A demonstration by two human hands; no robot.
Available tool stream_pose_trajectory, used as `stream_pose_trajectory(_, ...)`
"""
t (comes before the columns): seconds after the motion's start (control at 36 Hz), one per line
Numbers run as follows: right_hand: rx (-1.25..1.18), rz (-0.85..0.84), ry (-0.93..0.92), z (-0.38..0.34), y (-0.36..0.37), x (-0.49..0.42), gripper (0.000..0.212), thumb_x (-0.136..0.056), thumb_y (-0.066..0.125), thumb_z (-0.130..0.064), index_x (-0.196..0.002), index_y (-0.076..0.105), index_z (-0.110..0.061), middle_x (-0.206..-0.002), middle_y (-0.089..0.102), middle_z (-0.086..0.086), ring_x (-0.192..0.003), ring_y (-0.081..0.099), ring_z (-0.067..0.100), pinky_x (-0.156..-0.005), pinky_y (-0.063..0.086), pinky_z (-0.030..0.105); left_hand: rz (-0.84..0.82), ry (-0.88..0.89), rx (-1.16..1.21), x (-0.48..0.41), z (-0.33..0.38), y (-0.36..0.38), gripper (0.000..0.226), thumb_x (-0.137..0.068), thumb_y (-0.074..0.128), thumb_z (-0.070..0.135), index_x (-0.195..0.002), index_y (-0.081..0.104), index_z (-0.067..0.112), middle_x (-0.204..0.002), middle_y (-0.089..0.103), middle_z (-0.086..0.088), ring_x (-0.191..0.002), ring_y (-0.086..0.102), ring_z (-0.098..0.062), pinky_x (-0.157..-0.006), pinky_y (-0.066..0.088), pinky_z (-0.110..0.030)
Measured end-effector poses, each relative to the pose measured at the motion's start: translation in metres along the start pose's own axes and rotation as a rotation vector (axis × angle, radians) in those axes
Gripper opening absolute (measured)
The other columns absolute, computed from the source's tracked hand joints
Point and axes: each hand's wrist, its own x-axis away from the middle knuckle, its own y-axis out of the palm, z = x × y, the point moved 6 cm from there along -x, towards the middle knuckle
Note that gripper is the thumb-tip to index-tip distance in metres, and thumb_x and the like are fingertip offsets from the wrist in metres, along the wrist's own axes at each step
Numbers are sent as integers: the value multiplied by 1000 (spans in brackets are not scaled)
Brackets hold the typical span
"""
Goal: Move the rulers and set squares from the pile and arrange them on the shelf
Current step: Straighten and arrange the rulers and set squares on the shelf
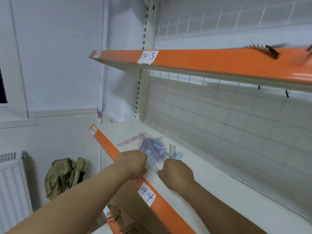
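Head view: the pile of rulers and set squares [152, 148] lies on the shelf [219, 196] marked 04-4, close to its orange front lip [108, 147]. A careless tug could drag loose pieces over that edge (they look thin and slippery). The left hand [133, 163] and right hand [177, 173] reach in side by side at the pile's near end, knuckles up. Each grip is curled tight, but I cannot tell what either holds, since the fingers are hidden and blurred.
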Motion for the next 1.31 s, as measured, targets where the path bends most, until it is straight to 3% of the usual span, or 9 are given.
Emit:
stream_pose_trajectory(0.17,10,-13,122,-7,6,-41,28,-90,49,-34,-106,61,-15,-112,65,6,-104,61,25,-79,46,26,24,106,2,-48,-25,5,28,-93,46,27,-113,58,12,-116,62,-5,-109,59,-21,-74,40,-28)
stream_pose_trajectory(0.36,8,16,299,-18,5,-79,12,-89,48,-26,-89,57,-18,-106,65,6,-89,57,24,-68,37,24,39,275,-3,-113,-60,3,27,-91,51,29,-114,61,17,-122,59,-2,-114,56,-20,-83,44,-28)
stream_pose_trajectory(0.47,21,43,415,-18,8,-89,27,-91,47,-28,-66,37,-22,-99,64,5,-81,49,20,-60,34,24,57,389,-21,-142,-70,3,29,-90,51,27,-116,58,15,-121,59,-5,-112,57,-22,-79,44,-28)
stream_pose_trajectory(0.56,37,42,483,-18,11,-94,21,-92,46,-27,-73,41,-19,-113,65,4,-84,53,21,-59,33,24,66,457,-44,-159,-73,5,29,-91,52,27,-116,57,15,-121,59,-5,-112,57,-23,-79,43,-28)
stream_pose_trajectory(0.75,45,-26,587,-19,26,-94,17,-89,52,-29,-76,46,-20,-86,52,0,-79,47,19,-63,35,24,-10,611,-42,-179,-66,20,27,-90,55,23,-114,61,14,-120,60,-7,-111,57,-24,-83,46,-31)
stream_pose_trajectory(0.94,104,-145,566,-21,37,-94,18,-87,57,-37,-85,54,-19,-78,54,2,-79,50,20,-52,32,23,-27,757,-73,-177,-42,26,29,-87,51,12,-114,61,14,-122,56,-9,-112,56,-28,-84,46,-35)
stream_pose_trajectory(1.03,103,-151,513,-22,36,-100,18,-88,56,-27,-100,60,-14,-103,64,5,-94,58,24,-67,42,27,-26,767,-112,-178,-34,25,30,-89,50,10,-117,59,15,-125,55,-10,-114,54,-29,-86,46,-36)
stream_pose_trajectory(1.14,70,-210,291,-31,34,-111,37,-93,52,-19,-129,54,-24,-127,49,5,-113,54,26,-86,43,30,2,745,-152,-185,-37,19,34,-89,51,8,-121,58,17,-127,52,-8,-117,53,-28,-87,44,-36)
stream_pose_trajectory(1.31,102,-385,164,-40,41,-116,38,-94,54,-36,-132,53,-34,-106,32,-8,-114,51,21,-90,40,29,-8,620,-120,-209,-75,16,31,-92,49,12,-121,56,19,-124,52,-4,-117,53,-24,-88,44,-32)
